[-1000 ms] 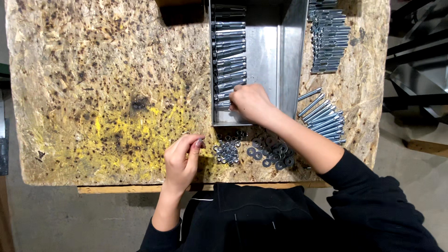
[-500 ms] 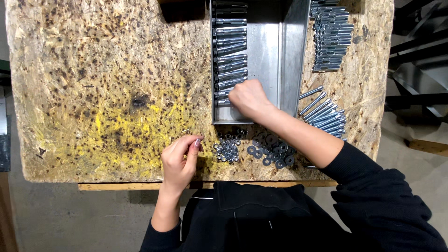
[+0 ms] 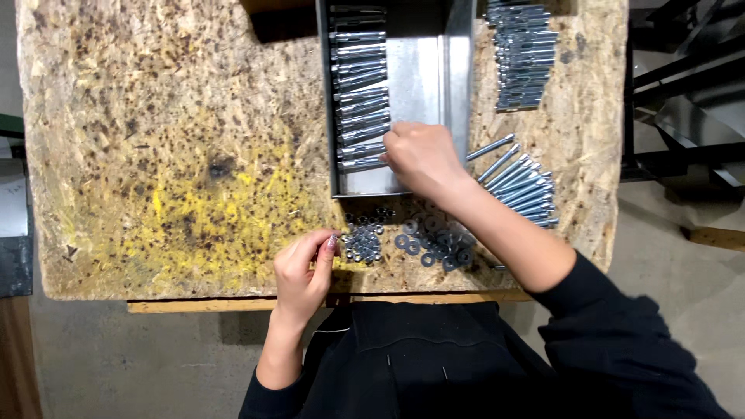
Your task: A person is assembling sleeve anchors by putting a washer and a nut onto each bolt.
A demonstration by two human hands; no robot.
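Head view: right hand [image 3: 423, 159] reaches into the open metal tray [image 3: 458, 93], fingers curled at the bottom bolt of the row of bolts [image 3: 358, 85]. Left hand [image 3: 304, 268] pinches lightly at the pile of nuts [image 3: 363, 242], beside the washers [image 3: 434, 242]. Two loose bolt groups [image 3: 521, 54] lie right of the tray.

the metal tray [image 3: 434, 93] and the far row of bolts [image 3: 521, 54] run off the top edge. the right hand [image 3: 423, 159] covers the bolt ends it touches. whatever the left hand [image 3: 304, 268] pinches is too small to tell.
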